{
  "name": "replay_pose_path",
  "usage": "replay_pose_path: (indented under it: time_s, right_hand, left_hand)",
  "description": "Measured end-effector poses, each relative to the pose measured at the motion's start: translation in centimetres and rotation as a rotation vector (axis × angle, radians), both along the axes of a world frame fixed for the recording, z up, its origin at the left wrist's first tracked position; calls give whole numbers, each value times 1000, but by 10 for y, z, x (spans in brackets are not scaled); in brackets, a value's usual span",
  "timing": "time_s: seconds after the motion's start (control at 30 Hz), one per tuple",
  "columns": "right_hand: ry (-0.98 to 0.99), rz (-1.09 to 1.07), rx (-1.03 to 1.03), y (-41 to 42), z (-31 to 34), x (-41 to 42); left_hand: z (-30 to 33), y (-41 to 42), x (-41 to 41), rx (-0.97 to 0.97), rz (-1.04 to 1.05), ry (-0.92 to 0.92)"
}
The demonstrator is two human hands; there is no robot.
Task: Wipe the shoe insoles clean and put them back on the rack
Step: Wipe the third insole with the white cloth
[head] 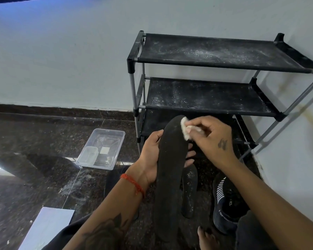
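- We grip a black insole from below with our left hand.
- Our right hand pinches a white wipe against its toe end, before the dusty rack.

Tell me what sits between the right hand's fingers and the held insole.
In the head view, a white wipe, pinched by the right hand, presses on the insole.

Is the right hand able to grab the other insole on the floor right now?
Probably not at once. The right hand pinches a white wad, and the held insole, gripped by the left hand, lies across and above the second insole, covering part of it.
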State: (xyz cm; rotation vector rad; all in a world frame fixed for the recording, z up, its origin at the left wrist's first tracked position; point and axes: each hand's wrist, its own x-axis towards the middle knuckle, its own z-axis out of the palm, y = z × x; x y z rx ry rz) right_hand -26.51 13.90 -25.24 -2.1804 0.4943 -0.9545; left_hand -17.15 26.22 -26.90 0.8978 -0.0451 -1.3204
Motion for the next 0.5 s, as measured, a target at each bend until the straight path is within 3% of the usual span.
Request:
replay_pose_path:
  time_s: [0.1,0.2,0.4,0.5]
  right_hand:
    - [70,289,-26,33,-2,3]
    - [99,313,-109,38,-13,8]
    - [169,6,-228,2,-19,8]
    - [155,-185,-166,-15,-16,4]
  left_hand:
    - [0,1,3,44,39,-36]
    - [-5,2,7,65,22,-16]
    - [-2,-1,-2,75,-11,25]
    - [0,0,-2,84,-7,28]
